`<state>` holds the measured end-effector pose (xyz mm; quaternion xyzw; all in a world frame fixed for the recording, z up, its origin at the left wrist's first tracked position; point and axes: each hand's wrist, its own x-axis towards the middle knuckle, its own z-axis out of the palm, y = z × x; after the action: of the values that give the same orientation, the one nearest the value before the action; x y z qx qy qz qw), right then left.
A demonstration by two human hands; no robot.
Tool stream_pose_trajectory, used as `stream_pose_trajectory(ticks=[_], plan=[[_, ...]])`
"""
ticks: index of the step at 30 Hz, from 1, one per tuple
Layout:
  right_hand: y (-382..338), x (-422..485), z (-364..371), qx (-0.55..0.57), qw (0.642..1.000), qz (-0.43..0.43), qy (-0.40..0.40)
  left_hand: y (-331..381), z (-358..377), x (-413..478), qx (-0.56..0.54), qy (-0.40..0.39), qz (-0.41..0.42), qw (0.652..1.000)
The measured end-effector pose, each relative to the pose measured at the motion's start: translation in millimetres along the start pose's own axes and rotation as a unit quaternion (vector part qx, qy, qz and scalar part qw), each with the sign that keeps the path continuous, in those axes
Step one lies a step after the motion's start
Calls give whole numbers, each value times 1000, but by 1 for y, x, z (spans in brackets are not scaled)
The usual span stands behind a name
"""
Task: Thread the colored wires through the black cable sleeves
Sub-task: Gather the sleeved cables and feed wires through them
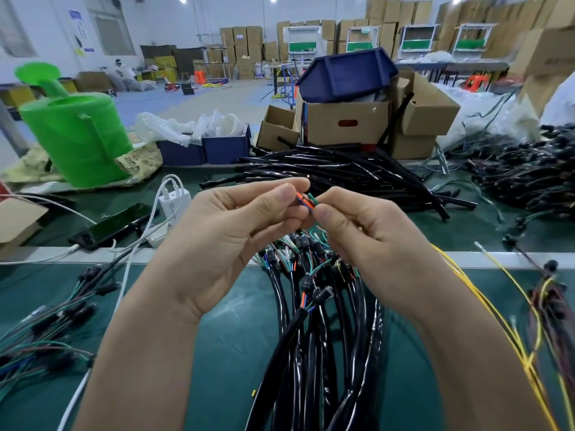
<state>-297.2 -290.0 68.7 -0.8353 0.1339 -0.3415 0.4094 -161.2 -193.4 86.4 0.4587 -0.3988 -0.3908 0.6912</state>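
Note:
My left hand [236, 225] and my right hand [361, 231] meet above the green table, both pinching the tips of a small bunch of colored wires [305, 200], orange, blue and green. Those wires run down behind my hands to a black sleeved cable [298, 318]. Under my wrists lies a bundle of black sleeved cables [326, 353] with connectors and colored wire ends. A heap of loose black cable sleeves [342, 175] lies farther back on the table.
A green watering can [74, 135] stands far left. A phone [112, 227] and a white charger [174, 202] lie left of my hands. Cardboard boxes [345, 122] and blue bins [224, 147] line the back. Yellow wires [513, 321] and wire harnesses [46, 331] flank the bundle.

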Motion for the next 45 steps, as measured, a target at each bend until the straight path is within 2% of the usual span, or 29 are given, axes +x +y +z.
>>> stream_pose_trajectory(ticks=[7, 11, 13, 21, 29, 32, 35, 37, 40, 45], plan=[[1, -2, -3, -51, 998, 38, -23, -3, -1, 2, 110, 28, 6, 993], [3, -3, -2, -77, 994, 71, -24, -5, -2, 0, 225, 32, 27, 974], [3, -4, -2, -95, 992, 74, -21, -6, -1, 0, 245, 30, 28, 969], [5, -4, -2, -140, 986, 85, -19, -10, -2, 3, 158, 35, -49, 986], [3, -5, 2, -252, 960, 112, -44, -22, 2, 5, 276, 49, 3, 960], [2, -6, -1, -224, 967, 115, -38, -26, 4, 7, 303, 51, 5, 952], [1, -6, -4, -128, 985, 118, 6, -24, 2, 7, 259, 51, -10, 964], [1, -5, -5, -106, 987, 117, 16, -22, 2, 7, 224, 53, -28, 973], [0, -6, -2, -134, 985, 110, 8, -24, 3, 7, 206, 68, -44, 975], [2, -6, 0, -200, 976, 80, 11, -28, 4, 7, 193, 79, -23, 978]])
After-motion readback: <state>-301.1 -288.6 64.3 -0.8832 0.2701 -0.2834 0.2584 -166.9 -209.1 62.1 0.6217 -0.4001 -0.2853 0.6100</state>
